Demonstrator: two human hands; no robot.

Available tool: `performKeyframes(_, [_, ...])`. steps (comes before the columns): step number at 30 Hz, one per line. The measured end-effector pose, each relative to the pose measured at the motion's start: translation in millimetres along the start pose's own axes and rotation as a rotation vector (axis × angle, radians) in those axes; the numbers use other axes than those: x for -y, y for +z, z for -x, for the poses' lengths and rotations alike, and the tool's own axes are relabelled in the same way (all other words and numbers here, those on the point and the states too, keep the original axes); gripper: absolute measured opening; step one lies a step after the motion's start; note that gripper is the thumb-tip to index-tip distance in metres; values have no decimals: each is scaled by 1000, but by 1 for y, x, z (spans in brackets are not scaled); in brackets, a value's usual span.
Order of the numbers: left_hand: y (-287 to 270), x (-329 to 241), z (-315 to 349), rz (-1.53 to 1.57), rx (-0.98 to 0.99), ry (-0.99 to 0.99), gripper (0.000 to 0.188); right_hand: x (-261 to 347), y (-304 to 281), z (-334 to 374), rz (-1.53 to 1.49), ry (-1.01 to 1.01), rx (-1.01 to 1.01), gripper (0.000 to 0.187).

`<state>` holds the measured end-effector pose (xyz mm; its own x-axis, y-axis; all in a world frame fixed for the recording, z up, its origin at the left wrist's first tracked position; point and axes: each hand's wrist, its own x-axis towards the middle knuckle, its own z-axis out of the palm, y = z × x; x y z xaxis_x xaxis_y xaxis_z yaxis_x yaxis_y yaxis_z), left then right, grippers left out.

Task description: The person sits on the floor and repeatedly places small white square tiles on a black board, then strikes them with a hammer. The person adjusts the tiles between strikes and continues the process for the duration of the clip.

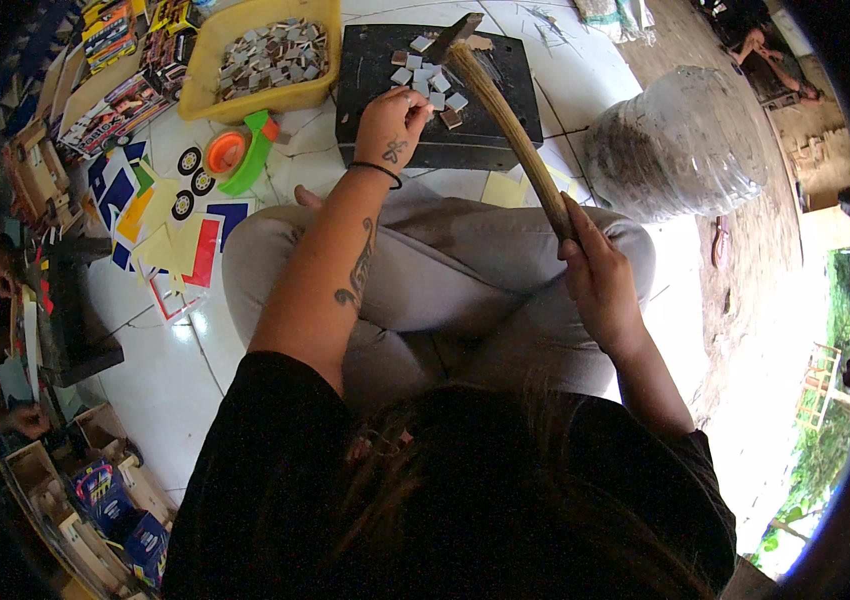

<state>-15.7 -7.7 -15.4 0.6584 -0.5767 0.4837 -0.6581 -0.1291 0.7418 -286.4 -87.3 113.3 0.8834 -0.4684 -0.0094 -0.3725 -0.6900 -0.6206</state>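
Note:
My right hand (pixel 600 275) is wrapped round the lower end of the wooden handle of a hammer (pixel 510 125). The hammer slants up and to the left, its dark metal head over the far part of a black block (pixel 370 75). On the block lie several small square pieces (pixel 402 76), some pale grey and some brown. Beside these pieces my left hand (pixel 395 125) is over the block with its fingertips pinched together. What the pinch holds, if anything, is too small to make out.
A yellow basin (pixel 195 85) full of similar small squares stands left of the block. Nearer are an orange tape roll on a green dispenser (pixel 245 165), black toy wheels (pixel 190 160) and coloured sheets (pixel 203 250). A large clear plastic container (pixel 680 145) stands right. Another person's hand (pixel 25 418) shows far left.

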Motion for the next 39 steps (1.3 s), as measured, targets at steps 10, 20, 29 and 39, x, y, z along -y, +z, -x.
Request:
performKeyframes(10, [2, 4, 3, 24, -6, 28, 10, 3, -4, 3, 68, -30, 39, 43])
performKeyframes(20, [5, 8, 4, -104, -10, 50, 11, -14, 0, -7, -100, 49, -34, 39])
performKeyframes(29, [-2, -7, 0, -72, -20, 34, 15, -81, 51, -114, 224, 46, -287, 46])
performKeyframes(39, [-24, -52, -7, 142, 18, 32, 12, -37, 45, -140, 99, -259, -381, 42])
